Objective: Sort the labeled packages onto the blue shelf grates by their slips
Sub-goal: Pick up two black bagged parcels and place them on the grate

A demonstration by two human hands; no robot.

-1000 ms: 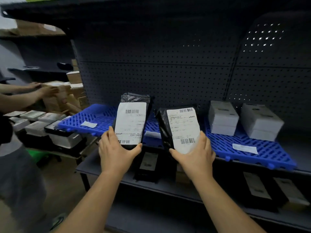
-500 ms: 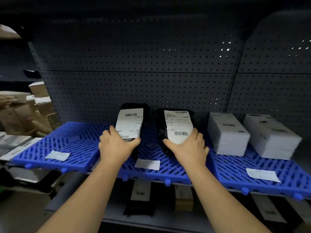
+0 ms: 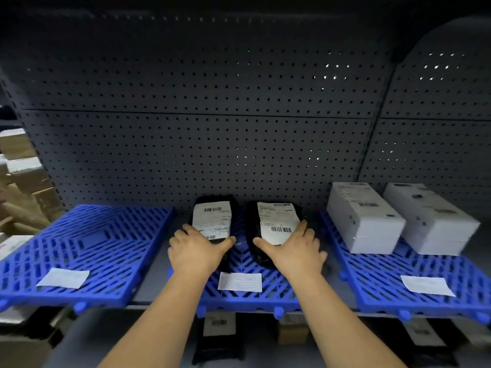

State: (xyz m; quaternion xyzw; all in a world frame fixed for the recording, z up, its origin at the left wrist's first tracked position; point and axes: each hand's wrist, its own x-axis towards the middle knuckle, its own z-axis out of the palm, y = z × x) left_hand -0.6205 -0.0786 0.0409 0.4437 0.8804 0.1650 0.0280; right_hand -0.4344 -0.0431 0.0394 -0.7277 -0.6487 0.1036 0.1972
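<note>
- Packages, held upright before the shelf a second ago, now lie flat on the middle grate [image 3: 240, 261], pushed back toward the pegboard [image 3: 186, 142].
- Around the near end of the left package [image 3: 212, 219] the left hand [image 3: 198, 251] grips, thumb on one side, fingers on the other.
- Likewise the right hand [image 3: 292, 252] grasps the near end of the right package [image 3: 276, 224], fingers lying on its label.
- Between the wrists, on that same grate, lies the middle slip [image 3: 240, 282].
- Right of the right hand, the right grate [image 3: 385, 274] bears two white boxes [image 3: 364, 219] and the right slip [image 3: 427, 285]; left of the left hand, the left grate [image 3: 93, 243] holds the left slip [image 3: 63, 278].
</note>
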